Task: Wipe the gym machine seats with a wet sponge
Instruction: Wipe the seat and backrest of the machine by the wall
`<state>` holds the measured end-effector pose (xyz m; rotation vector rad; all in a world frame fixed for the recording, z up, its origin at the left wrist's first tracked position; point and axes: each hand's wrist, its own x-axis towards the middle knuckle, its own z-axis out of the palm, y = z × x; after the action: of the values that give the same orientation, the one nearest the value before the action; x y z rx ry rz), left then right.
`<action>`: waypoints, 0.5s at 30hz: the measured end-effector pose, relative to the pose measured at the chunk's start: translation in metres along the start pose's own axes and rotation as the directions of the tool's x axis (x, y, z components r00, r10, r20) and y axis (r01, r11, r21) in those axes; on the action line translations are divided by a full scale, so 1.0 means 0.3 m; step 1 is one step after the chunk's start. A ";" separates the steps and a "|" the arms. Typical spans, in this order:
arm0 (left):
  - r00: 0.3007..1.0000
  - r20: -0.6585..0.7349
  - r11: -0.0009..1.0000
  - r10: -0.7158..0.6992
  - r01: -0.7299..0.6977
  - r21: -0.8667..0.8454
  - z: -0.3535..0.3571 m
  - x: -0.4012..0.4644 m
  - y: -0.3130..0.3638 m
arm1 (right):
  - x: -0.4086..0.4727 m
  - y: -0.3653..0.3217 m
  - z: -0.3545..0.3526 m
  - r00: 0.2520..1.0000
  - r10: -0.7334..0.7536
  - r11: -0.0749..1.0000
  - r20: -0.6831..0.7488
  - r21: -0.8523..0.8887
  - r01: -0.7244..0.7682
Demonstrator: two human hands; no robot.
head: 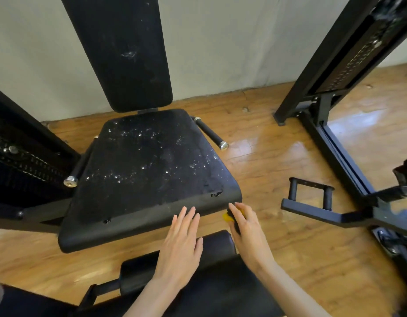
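Two hands low in frame. Left hand (183,243) flat, fingers straight, tips at the front edge of the seat (147,170). Right hand (246,227) curled round a yellow sponge (227,216) at the seat's front right corner. Seat pad black, beaded with droplets. Backrest (120,51) upright behind. Wooden floor (278,161), pale wall (221,42) beyond.

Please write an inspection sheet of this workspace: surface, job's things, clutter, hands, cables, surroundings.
Surface: black seat pad, droplets and wet patches on top.
Job's things: yellow sponge at the seat's front right corner.
Clutter: loose black handle attachment on the floor.
Hands: left hand flat, fingers straight by the front edge; right hand grips the sponge.
Cables: nothing seen.
Surroundings: backrest, wooden floor, weight stack frame, grey wall.
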<state>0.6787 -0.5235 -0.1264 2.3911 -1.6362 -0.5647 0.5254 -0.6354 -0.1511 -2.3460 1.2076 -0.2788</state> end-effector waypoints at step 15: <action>0.977 -0.195 0.988 0.087 -0.060 0.139 0.245 0.280 -0.177 | 0.321 0.144 0.197 0.982 -0.174 0.962 -0.075 -0.223 0.154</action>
<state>0.7205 -0.5773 -0.2295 2.3755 -1.7124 -0.1994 0.5744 -0.7153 -0.2276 -2.6560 1.1366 -0.3310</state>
